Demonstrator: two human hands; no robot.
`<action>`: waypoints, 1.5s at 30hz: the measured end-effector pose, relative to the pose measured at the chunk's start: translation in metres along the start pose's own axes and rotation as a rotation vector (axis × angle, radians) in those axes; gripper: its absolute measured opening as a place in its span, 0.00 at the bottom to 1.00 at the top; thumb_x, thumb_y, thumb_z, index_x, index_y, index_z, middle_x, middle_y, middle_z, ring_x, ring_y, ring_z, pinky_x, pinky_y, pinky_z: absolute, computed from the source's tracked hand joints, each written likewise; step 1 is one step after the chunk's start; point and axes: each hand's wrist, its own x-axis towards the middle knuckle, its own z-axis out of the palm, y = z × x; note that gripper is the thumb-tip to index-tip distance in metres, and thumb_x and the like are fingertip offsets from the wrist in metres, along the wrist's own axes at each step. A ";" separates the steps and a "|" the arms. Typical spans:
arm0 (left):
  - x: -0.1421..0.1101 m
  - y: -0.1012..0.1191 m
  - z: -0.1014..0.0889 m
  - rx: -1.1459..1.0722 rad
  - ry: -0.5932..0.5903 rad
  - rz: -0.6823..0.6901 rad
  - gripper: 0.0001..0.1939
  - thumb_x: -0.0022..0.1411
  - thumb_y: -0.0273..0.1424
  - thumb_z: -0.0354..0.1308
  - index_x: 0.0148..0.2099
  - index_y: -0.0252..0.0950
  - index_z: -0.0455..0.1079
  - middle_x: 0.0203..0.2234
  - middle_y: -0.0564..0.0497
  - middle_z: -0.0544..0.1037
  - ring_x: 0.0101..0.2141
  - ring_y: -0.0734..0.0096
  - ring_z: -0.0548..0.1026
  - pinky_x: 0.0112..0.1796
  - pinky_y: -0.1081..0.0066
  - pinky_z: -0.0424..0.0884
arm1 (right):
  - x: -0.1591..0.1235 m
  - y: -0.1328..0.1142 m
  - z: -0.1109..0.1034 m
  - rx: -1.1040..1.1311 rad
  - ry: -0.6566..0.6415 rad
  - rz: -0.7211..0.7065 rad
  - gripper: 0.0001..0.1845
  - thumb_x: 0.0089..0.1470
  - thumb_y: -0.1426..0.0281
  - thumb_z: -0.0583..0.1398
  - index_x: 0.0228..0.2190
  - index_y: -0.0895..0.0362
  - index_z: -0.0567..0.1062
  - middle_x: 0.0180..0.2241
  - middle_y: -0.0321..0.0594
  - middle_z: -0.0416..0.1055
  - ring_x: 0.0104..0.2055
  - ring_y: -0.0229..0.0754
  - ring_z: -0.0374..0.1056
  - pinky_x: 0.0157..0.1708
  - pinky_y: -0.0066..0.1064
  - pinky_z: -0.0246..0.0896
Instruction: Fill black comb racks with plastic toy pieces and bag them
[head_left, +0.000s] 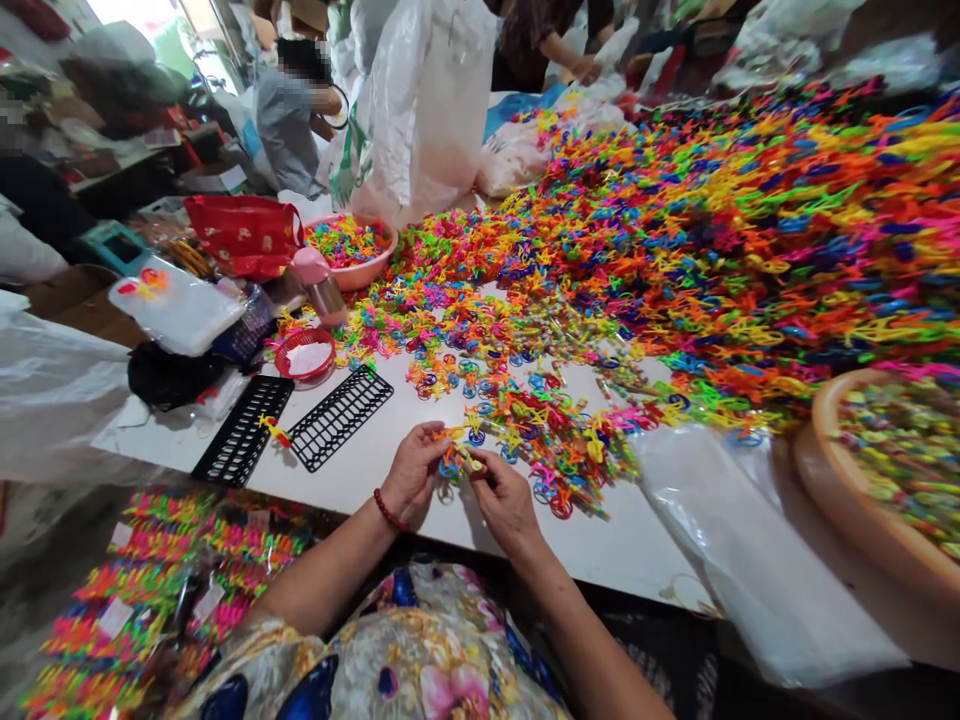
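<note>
Across the white desk [622,548] spreads a heap of colourful plastic toys [720,230]. Near the desk's front edge, the left hand [414,475] and right hand [506,502] nearly meet, fingers clamped: the left's on an orange-and-blue toy [450,464], the right's on a pale yellow piece [475,464] just beside it; whether these join is unclear.

A flowered garment [409,650] is worn with a red beaded bracelet [388,512].

Bare forearms [330,572] extended forward, angled inward; left grip [414,472], right grip [504,498] close together, fingers [426,430] curled, pinching.
</note>
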 end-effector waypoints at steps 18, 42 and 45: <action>0.000 -0.008 -0.002 0.444 -0.004 0.174 0.19 0.57 0.47 0.62 0.33 0.38 0.63 0.24 0.57 0.65 0.25 0.76 0.62 0.27 0.75 0.60 | -0.002 0.000 -0.002 0.027 -0.046 0.037 0.13 0.57 0.64 0.59 0.42 0.53 0.78 0.39 0.41 0.79 0.35 0.42 0.74 0.38 0.34 0.70; 0.074 0.025 0.003 1.003 0.147 0.630 0.10 0.58 0.21 0.56 0.41 0.38 0.68 0.38 0.47 0.68 0.41 0.64 0.65 0.47 0.68 0.60 | 0.007 0.018 -0.037 -0.398 0.147 -0.131 0.22 0.56 0.70 0.54 0.51 0.56 0.75 0.51 0.50 0.73 0.54 0.53 0.66 0.56 0.49 0.60; 0.103 0.044 -0.005 1.272 0.146 0.647 0.15 0.52 0.16 0.55 0.41 0.36 0.71 0.42 0.42 0.67 0.44 0.59 0.65 0.49 0.63 0.60 | 0.006 0.017 -0.042 -0.410 0.181 -0.136 0.20 0.57 0.68 0.55 0.49 0.57 0.77 0.52 0.51 0.72 0.55 0.55 0.64 0.58 0.51 0.56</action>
